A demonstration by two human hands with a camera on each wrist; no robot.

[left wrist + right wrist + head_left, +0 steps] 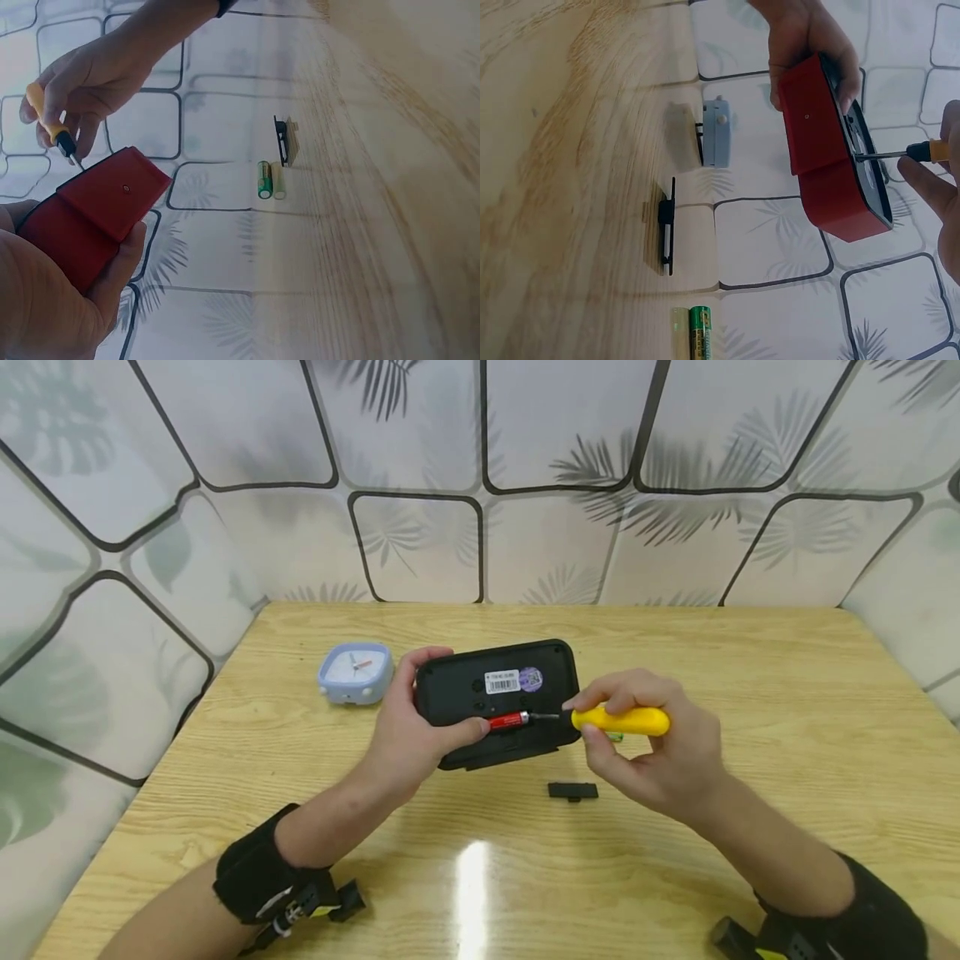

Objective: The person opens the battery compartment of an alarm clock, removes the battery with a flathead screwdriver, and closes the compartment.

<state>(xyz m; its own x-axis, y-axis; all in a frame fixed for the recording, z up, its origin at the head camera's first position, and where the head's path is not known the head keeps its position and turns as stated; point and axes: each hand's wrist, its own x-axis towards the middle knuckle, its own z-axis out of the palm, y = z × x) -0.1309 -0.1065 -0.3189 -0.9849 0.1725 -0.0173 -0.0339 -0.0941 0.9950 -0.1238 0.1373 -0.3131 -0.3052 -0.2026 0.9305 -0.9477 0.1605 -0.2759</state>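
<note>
My left hand [412, 722] grips a boxy device with a red body [94, 206] and a black back [453, 693], holding it above the table. Its back faces up, with a barcode label and a round purple sticker. A red battery [506, 721] sits in a slot there, and my left thumb lies at its left end. In my right hand [660, 747] a screwdriver [633, 721] with a yellow handle is pinched between thumb and fingers. Its metal shaft [881, 156] points at the battery's silver end, the tip right at the slot.
A small black battery cover [573, 791] lies on the table [420, 877] in front of the device. A green battery [264, 180] lies near it, mostly hidden behind the right hand in the head view. A light blue alarm clock [355, 673] stands at the left. Patterned panels [420, 547] rise behind the table.
</note>
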